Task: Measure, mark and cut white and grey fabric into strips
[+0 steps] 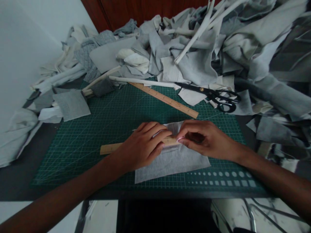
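A light grey piece of cloth [167,165] lies on the green cutting mat [97,123], with a wooden ruler [109,149] across it. My left hand [143,145] rests over the ruler and cloth, its fingers stretched out and slightly bent. Close beside its fingertips, my right hand [206,137] is closed in a pinch at the ruler's right end. A small pale pinkish edge shows at the pinch; whether it is chalk, folded cloth or a nail, I cannot tell. The cloth's far side is partly hidden by both hands.
A second wooden ruler [167,100] lies slantwise beyond my hands. Black scissors [211,92] lie to its right with their handles outward. Heaped grey and cream fabric scraps [194,61] line the back and sides. A grey cloth square [71,105] overlaps the mat's left side.
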`<state>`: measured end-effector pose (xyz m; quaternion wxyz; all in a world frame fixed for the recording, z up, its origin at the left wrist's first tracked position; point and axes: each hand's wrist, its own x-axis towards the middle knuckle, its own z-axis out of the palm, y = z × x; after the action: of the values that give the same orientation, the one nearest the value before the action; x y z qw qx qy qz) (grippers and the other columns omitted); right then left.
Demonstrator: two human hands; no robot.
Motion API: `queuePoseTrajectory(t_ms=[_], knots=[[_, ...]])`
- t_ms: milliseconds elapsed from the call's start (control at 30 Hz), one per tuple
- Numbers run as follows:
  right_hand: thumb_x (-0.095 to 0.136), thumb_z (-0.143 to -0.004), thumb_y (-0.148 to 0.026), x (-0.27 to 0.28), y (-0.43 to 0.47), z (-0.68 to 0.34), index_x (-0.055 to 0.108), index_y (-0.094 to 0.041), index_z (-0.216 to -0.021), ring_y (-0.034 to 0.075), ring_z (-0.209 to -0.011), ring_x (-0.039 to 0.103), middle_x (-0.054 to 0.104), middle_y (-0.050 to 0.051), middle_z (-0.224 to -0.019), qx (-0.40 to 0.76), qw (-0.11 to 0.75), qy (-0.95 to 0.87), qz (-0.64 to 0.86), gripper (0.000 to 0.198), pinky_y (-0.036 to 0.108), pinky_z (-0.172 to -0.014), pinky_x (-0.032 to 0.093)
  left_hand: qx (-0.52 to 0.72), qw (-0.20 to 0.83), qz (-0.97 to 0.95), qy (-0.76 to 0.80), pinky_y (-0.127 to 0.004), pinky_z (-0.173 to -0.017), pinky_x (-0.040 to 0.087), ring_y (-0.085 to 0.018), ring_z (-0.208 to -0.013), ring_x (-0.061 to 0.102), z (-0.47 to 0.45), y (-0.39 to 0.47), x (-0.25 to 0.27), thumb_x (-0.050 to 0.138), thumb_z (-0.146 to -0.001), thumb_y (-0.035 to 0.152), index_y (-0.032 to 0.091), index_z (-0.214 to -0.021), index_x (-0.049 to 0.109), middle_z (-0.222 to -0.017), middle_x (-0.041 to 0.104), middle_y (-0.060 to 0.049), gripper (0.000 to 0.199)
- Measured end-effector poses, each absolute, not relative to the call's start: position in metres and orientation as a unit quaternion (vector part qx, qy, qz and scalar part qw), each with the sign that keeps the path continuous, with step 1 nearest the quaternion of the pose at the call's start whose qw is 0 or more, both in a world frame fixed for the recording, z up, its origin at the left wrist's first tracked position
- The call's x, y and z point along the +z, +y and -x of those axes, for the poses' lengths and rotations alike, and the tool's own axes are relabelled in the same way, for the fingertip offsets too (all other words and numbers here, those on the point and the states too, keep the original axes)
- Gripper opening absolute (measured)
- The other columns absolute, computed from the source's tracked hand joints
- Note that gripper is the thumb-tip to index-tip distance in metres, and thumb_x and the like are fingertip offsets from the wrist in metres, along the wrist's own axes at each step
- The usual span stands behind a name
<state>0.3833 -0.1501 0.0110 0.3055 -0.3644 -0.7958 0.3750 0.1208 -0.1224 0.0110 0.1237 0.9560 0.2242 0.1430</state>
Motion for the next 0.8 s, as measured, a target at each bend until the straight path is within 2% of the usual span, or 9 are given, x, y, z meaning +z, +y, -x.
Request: queuePoseTrajectory(t_ms=[100, 267, 467, 633, 800], knots=[[0.066, -0.1, -0.023, 0.011, -0.149, -0.383, 0.071, -0.016, -0.098, 0.007, -0.062, 0.053, 0.066, 0.001, -0.085, 0.347, 0.322, -0.807, 0.354, 0.009, 0.02, -0.056, 0.04, 0.157, 0.143, -0.949, 0.233, -0.043, -0.098, 0.048, -0.027, -0.115, 0.057, -0.12, -0.123, 0.004, 0.05, -0.107, 0.021, 0.015, -0.13, 0.061, -0.125, 0.065, -0.011, 0.027], [0.063, -0.1, -0.022, 0.016, -0.153, -0.382, 0.071, -0.018, -0.101, 0.011, -0.074, 0.06, 0.069, 0.002, -0.089, 0.331, 0.3, -0.827, 0.342, 0.008, 0.024, -0.066, 0.046, 0.169, 0.169, -0.945, 0.225, -0.042, -0.095, 0.051, -0.025, -0.108, 0.057, -0.117, -0.126, 0.001, 0.049, -0.107, 0.02, 0.015, -0.129, 0.062, -0.117, 0.064, -0.011, 0.026], [0.062, -0.102, -0.02, 0.012, -0.167, -0.374, 0.071, -0.021, -0.114, 0.013, -0.084, 0.069, 0.072, 0.005, -0.107, 0.353, 0.252, -0.817, 0.38, 0.016, 0.025, -0.069, 0.051, 0.185, 0.193, -0.936, 0.229, -0.041, -0.096, 0.051, -0.025, -0.109, 0.058, -0.12, -0.127, 0.0, 0.053, -0.103, 0.017, 0.016, -0.122, 0.061, -0.116, 0.062, -0.01, 0.02], [0.064, -0.102, -0.02, 0.007, -0.173, -0.368, 0.071, -0.02, -0.112, 0.012, -0.085, 0.071, 0.074, 0.004, -0.105, 0.312, 0.252, -0.829, 0.391, 0.012, 0.023, -0.067, 0.05, 0.174, 0.19, -0.939, 0.227, -0.043, -0.095, 0.05, -0.027, -0.106, 0.056, -0.12, -0.127, 0.0, 0.059, -0.103, 0.027, 0.016, -0.115, 0.062, -0.115, 0.061, -0.011, 0.018], [0.063, -0.104, -0.019, 0.007, -0.172, -0.365, 0.072, -0.02, -0.109, 0.009, -0.072, 0.066, 0.072, 0.002, -0.093, 0.276, 0.256, -0.844, 0.383, 0.011, 0.021, -0.059, 0.045, 0.168, 0.198, -0.935, 0.24, -0.043, -0.091, 0.048, -0.027, -0.105, 0.056, -0.121, -0.128, 0.001, 0.06, -0.102, 0.031, 0.017, -0.111, 0.063, -0.114, 0.061, -0.01, 0.017]])
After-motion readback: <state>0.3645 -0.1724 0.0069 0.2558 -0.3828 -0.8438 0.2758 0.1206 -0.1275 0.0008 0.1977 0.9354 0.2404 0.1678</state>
